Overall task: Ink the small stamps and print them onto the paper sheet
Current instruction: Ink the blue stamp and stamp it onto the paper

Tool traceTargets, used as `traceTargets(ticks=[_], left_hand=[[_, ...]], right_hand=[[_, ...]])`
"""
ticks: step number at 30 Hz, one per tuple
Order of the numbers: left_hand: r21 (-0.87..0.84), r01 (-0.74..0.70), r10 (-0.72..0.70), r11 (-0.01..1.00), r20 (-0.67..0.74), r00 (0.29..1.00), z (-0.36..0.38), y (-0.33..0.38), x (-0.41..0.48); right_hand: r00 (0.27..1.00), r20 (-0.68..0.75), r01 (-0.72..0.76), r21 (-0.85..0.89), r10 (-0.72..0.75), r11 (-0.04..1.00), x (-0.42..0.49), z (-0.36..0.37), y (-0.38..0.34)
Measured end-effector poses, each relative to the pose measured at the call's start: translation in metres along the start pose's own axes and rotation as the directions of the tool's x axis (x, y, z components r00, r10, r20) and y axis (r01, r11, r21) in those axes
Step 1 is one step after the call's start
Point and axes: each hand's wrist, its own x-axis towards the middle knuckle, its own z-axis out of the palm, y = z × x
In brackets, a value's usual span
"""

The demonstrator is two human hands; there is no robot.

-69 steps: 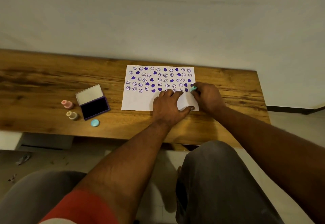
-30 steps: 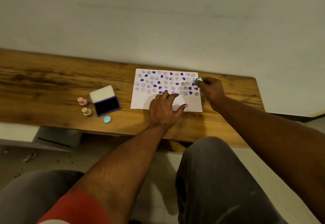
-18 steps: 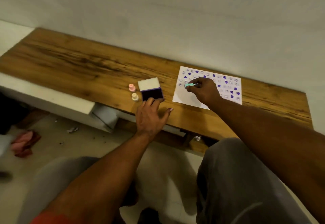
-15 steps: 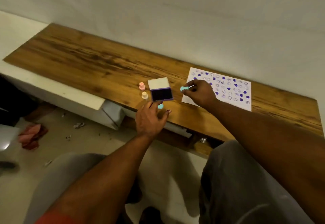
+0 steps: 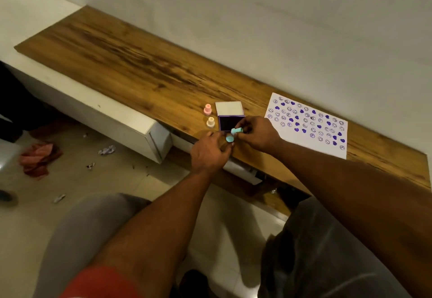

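My right hand (image 5: 257, 134) pinches a small teal stamp (image 5: 237, 130) just in front of the open purple ink pad (image 5: 229, 122). My left hand (image 5: 210, 152) holds the round teal cap (image 5: 229, 138) right below that stamp, the two nearly touching. A pink stamp (image 5: 207, 109) and a cream stamp (image 5: 210, 122) stand upright left of the pad. The white paper sheet (image 5: 306, 124), covered with purple smileys and hearts, lies to the right of my hands.
The wooden tabletop (image 5: 140, 68) runs along a white wall. A white drawer unit (image 5: 131, 129) sits below its front edge. A red cloth (image 5: 37, 157) and paper scraps lie on the floor at left. My knees are in the foreground.
My right hand carried the teal stamp from the sheet leftward to the ink pad's front. My left hand left the paper and picked up the teal cap. The view swung left.
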Motion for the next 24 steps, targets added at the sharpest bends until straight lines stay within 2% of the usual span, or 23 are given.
traceTargets(ticks=[6,10,18,24], left_hand=[[-0.009,-0.075,0.075,0.997,-0.028,0.997,0.002,0.003,0.004],[-0.026,-0.073,0.071,0.997,-0.05,0.996,0.003,0.004,0.004],[-0.038,0.002,-0.001,0.999,0.025,1.0,0.0,0.006,0.007],[-0.057,0.02,-0.018,0.998,0.032,0.999,0.0,0.005,0.009]], right_hand=[[0.998,0.058,-0.018,-0.058,0.022,0.998,0.0,0.009,0.007],[0.997,0.069,-0.017,-0.053,0.021,0.998,0.003,0.011,0.006],[0.998,0.065,-0.002,-0.011,0.002,1.0,0.003,0.008,0.002],[0.995,0.099,0.026,-0.167,-0.009,0.986,0.005,0.009,-0.005]])
